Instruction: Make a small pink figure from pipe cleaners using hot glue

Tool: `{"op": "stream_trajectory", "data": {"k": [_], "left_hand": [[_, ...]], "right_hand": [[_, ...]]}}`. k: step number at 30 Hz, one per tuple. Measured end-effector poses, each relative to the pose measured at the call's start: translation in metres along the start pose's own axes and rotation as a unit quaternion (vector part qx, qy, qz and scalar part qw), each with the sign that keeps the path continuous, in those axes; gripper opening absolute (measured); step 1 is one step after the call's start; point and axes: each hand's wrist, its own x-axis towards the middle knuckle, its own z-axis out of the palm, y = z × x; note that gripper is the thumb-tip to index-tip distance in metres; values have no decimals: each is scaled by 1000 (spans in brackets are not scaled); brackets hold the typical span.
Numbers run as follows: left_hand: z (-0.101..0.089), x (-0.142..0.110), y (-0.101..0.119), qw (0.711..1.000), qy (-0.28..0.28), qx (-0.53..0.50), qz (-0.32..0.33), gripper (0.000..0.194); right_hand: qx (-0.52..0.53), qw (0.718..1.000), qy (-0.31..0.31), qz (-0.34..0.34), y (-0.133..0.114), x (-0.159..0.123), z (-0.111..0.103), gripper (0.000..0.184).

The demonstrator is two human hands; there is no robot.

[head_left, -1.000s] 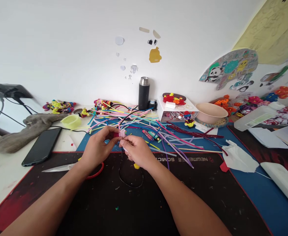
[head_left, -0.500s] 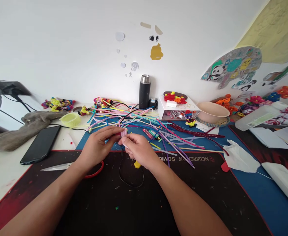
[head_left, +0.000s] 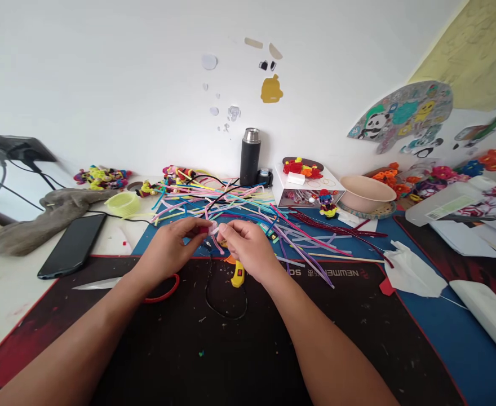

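Observation:
My left hand (head_left: 165,248) is closed in a pinch on a small pale pink coil of pipe cleaner (head_left: 213,228), with a bit of red beside the fingertips. My right hand (head_left: 248,248) is closed too, thumb and forefinger pinching the coil's light end just to the right. Below the hands lies a yellow glue gun (head_left: 238,275) with a red switch and a black cord (head_left: 226,317), partly hidden by my right hand. Red-handled scissors (head_left: 163,296) lie under my left forearm, which covers their middle.
Many coloured pipe cleaners (head_left: 231,197) spread behind the hands. A black thermos (head_left: 250,158), a white box (head_left: 309,189) and a pinkish bowl (head_left: 366,197) stand by the wall. A phone (head_left: 72,245) lies left; a crumpled white tissue (head_left: 415,270) lies right.
My right hand has moved slightly right and up, drawing away from the left fingertips. More of the glue gun now shows below. My left hand keeps its pinch.

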Motion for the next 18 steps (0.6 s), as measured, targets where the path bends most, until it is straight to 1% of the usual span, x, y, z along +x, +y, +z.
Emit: {"op": "stream_trajectory", "data": {"k": [3,5,7,9,11,12,14,16,18], "left_hand": [[1,-1,-1,999,-37,5,1,28],[1,-2,-1,998,-64,4,7,28],[0,-2,0,996,-89,-3,18,25],[0,-3,1,994,-108,-16,29,24],[0,-3,3,992,-116,-35,39,23],[0,-3,3,992,-114,-45,43,22],[0,-4,4,992,-100,-61,49,18],[0,-4,4,991,-90,-89,47,14],[-2,-4,7,984,-105,-143,34,12]], "right_hand": [[-52,998,22,-25,0,1,-2,36],[-128,989,48,-52,0,1,-4,34],[-230,966,80,-86,-1,1,-6,32],[-330,931,102,-115,-2,2,-9,31],[-399,901,110,-129,-2,3,-12,29],[-419,892,112,-130,-3,3,-14,29],[-435,884,116,-129,-3,4,-16,28],[-429,886,123,-128,-4,5,-17,27],[-411,894,127,-130,-4,6,-18,26]]}}
